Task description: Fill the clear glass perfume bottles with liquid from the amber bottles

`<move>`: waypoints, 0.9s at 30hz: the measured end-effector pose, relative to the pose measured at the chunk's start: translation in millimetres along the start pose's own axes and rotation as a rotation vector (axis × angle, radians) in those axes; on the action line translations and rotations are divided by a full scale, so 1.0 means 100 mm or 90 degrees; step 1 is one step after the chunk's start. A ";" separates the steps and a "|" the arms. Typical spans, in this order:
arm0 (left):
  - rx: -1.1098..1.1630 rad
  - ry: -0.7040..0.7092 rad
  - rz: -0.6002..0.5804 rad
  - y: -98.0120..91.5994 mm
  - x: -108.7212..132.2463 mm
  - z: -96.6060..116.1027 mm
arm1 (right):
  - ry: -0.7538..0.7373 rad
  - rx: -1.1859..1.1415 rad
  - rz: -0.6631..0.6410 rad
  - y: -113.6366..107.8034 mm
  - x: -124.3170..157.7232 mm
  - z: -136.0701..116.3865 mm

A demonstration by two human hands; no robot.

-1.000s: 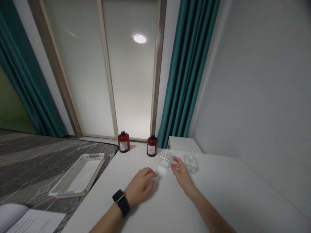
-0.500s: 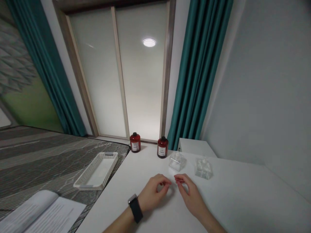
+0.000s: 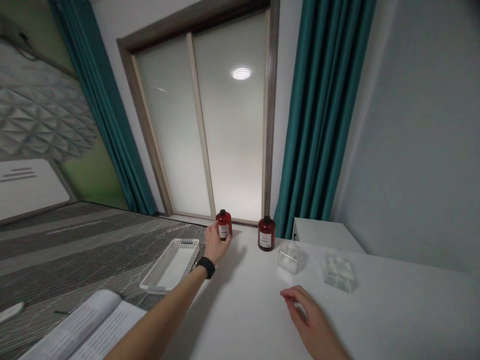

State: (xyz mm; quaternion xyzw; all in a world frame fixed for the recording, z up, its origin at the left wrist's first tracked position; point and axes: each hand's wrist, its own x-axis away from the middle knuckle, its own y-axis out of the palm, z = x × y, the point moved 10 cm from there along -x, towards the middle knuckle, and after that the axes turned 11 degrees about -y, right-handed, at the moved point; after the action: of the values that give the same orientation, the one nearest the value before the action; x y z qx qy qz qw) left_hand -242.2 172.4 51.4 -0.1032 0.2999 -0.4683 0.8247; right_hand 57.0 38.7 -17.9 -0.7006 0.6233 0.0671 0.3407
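Observation:
My left hand (image 3: 216, 246), with a dark watch on its wrist, reaches to the far edge of the white table. Its fingers and thumb are closed round the lower part of a red bottle (image 3: 224, 218) with a black cap and white label, which stands upright. A second such bottle (image 3: 266, 234) stands to the right, untouched. My right hand (image 3: 308, 316) rests low over the table, fingers curled and thumb tip close to them, with nothing visible in it. Beyond it are a clear container (image 3: 291, 257) with white contents and another clear box (image 3: 339, 271).
Left of the white table (image 3: 240, 310), a white perforated basket (image 3: 170, 265) and an open book (image 3: 92, 322) lie on a grey patterned surface (image 3: 93, 245). A white cabinet (image 3: 324, 234) stands behind the table, near a teal curtain (image 3: 326, 125) and a sliding door (image 3: 232, 135).
My left hand has moved forward and left, from beside my right hand to the left red bottle. The right hand stays near its place. The view has shifted left.

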 end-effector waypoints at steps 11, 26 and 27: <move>0.091 -0.121 -0.038 0.27 -0.74 -0.49 | 0.006 0.014 -0.019 0.00 0.01 0.01; 0.156 0.027 -0.385 0.59 0.56 0.36 | -0.047 0.053 0.059 -0.14 -0.04 -0.10; 0.161 0.045 -0.427 0.64 0.70 0.47 | -0.054 0.057 0.082 -0.20 -0.06 -0.11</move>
State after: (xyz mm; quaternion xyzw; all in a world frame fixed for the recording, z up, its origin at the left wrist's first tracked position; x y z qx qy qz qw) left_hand -142.4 143.1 32.5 -0.0770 0.2171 -0.7497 0.6204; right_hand 70.8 36.7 1.5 -0.6400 0.6544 0.0904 0.3924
